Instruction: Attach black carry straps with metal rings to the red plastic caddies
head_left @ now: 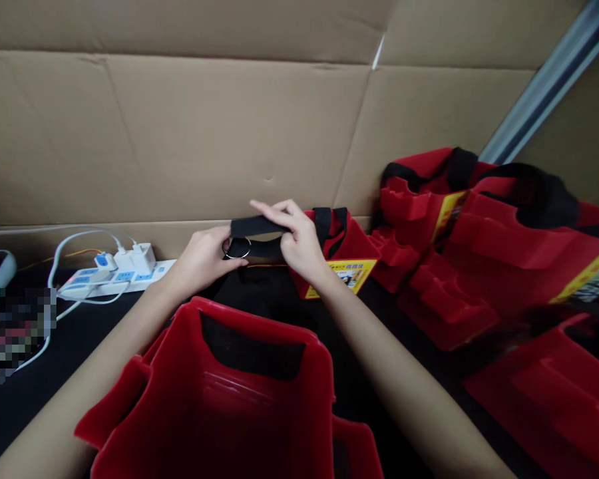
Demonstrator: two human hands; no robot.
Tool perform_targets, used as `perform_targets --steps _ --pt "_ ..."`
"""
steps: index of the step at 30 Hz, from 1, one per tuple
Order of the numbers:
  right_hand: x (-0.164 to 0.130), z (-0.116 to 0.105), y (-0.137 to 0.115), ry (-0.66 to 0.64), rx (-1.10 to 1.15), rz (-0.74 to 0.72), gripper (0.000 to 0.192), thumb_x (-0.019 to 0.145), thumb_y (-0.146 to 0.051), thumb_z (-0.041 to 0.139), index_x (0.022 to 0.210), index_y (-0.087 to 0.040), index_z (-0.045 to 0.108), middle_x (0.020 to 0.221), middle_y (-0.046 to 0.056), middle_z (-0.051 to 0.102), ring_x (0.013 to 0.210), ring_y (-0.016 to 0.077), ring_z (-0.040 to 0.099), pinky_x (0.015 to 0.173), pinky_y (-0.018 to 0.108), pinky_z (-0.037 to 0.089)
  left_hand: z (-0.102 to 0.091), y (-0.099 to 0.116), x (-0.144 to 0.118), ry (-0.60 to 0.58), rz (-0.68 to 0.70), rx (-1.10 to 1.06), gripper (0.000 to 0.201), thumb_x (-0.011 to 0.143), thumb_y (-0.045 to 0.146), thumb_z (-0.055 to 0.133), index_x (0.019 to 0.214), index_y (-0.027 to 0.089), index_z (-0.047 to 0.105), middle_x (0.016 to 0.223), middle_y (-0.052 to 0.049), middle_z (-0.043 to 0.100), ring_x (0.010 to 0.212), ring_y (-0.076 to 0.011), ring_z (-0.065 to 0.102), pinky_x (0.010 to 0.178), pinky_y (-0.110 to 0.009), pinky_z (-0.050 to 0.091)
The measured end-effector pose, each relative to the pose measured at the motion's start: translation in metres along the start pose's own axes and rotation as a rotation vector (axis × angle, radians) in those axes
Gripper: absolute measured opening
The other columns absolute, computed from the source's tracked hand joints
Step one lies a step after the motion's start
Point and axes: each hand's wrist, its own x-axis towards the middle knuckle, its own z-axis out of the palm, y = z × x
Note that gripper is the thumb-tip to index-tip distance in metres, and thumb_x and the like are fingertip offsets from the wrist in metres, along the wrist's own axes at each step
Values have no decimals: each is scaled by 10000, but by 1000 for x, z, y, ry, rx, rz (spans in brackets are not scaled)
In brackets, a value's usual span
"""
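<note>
I see my left hand (202, 256) pinching a metal ring (238, 247) while my right hand (294, 239) clamps the black strap (257, 227) (pulled taut for threading), above a red bag (219, 399).

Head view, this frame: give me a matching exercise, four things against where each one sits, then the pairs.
Things:
1. black strap
2. metal ring
3. white power strip
4. red tool bag pile

Places:
A. far right, against the cardboard wall
B. far left on the black tabletop, chargers plugged in
C. pinched under the right hand fingers, stretched between both hands
D. just below the strap, at the left hand fingertips

Pairs: 1-C, 2-D, 3-B, 4-A
</note>
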Motion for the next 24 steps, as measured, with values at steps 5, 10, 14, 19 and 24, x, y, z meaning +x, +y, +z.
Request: perform_targets --steps 5,10,14,19,24 --pt "-2 -1 -14 -327 -92 3 541 772 -56 382 1261 -232 529 949 49 528 933 159 519 888 328 417 0 0 -1 22 15 -34 293 710 238 679 988 178 603 878 -34 672 767 -171 620 676 -252 447" --pt "-2 -5 -19 -437 -31 17 577 863 -428 488 1389 -247 337 1352 66 444 1221 211 420 1009 376 330 2 -1 -3 45 -14 -101 457 693 232 681 1097 168 478 993 -66 659 860 -193 637 706 -264 466" --pt "1 -7 -17 -398 -68 62 350 897 -398 434 1141 -195 581 1168 55 603 1085 186 539 926 312 376 4 -1 -4 26 -33 -165 508 701 173 642 1141 185 389 981 -61 665 765 -150 625 666 -244 460" --pt "3 -5 -21 -341 -152 201 267 851 -346 483 789 -152 656 808 28 664 760 136 583 701 243 396 3 0 -2 6 -16 -136 550 665 174 687 1120 201 380 983 -55 659 683 -118 592 632 -226 449" --pt "2 0 -25 -228 -207 324 231 795 -259 462 740 -148 658 740 34 651 678 126 563 621 233 382 7 2 -3 -1 1 -61 576 673 162 689 1149 212 367 990 -58 644 709 -130 596 649 -249 452"
